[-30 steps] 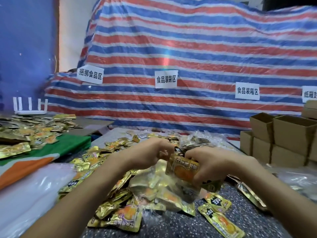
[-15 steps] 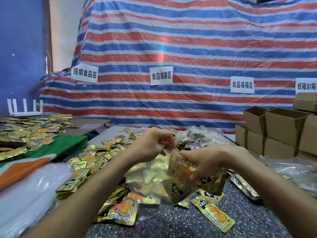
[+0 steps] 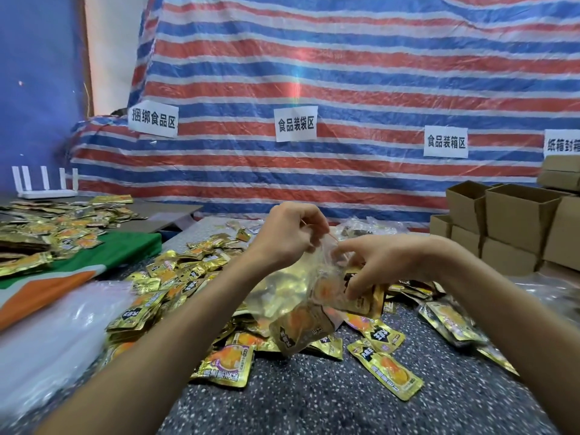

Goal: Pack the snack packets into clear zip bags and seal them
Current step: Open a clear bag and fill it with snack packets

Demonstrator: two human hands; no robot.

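Right hand (image 3: 386, 262) risen, pinching zip bag (image 3: 292, 287) mouth; left hand (image 3: 288, 237) pinches rim.

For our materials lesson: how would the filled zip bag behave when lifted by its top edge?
Probably floppy: the bag sags below the left hand and right hand pinching its top. Likely bottom-heavy: packets bunch in its low corner. Its glossy film may slip.
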